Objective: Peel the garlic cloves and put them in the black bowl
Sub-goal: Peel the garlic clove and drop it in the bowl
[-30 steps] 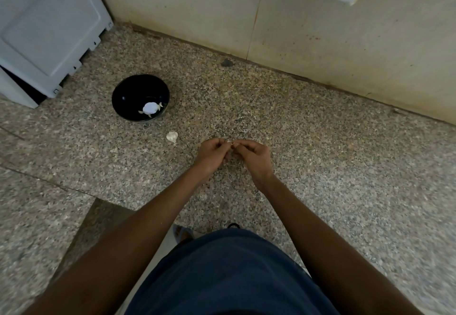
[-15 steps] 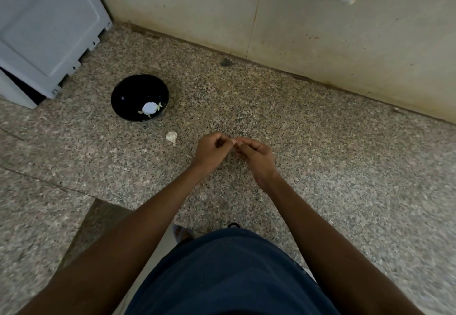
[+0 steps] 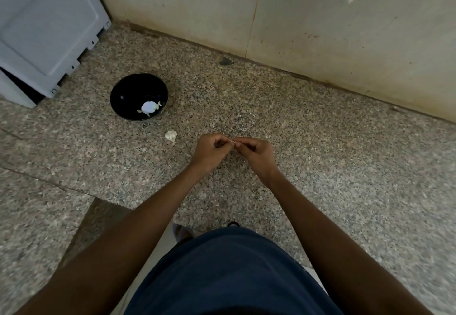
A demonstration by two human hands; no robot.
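My left hand (image 3: 211,151) and my right hand (image 3: 256,154) meet over the speckled stone floor, fingers curled, both pinching a small garlic clove (image 3: 232,141) between their fingertips. Only a sliver of the clove shows. The black bowl (image 3: 125,92) stands on the floor to the upper left of my hands, with pale peeled garlic pieces (image 3: 149,107) inside near its front wall. Between the bowl and my left hand lies a whitish unpeeled garlic piece (image 3: 170,135) on the floor.
A grey plastic panel (image 3: 44,30) leans at the far left beside the bowl. The beige wall (image 3: 296,26) runs along the back with a small dark pebble (image 3: 225,61) at its foot. My dark blue clothing (image 3: 229,272) fills the bottom centre.
Both hands stay joined on the clove with only small finger movements; the fingertips have shifted slightly. The bowl and loose garlic piece have not moved.
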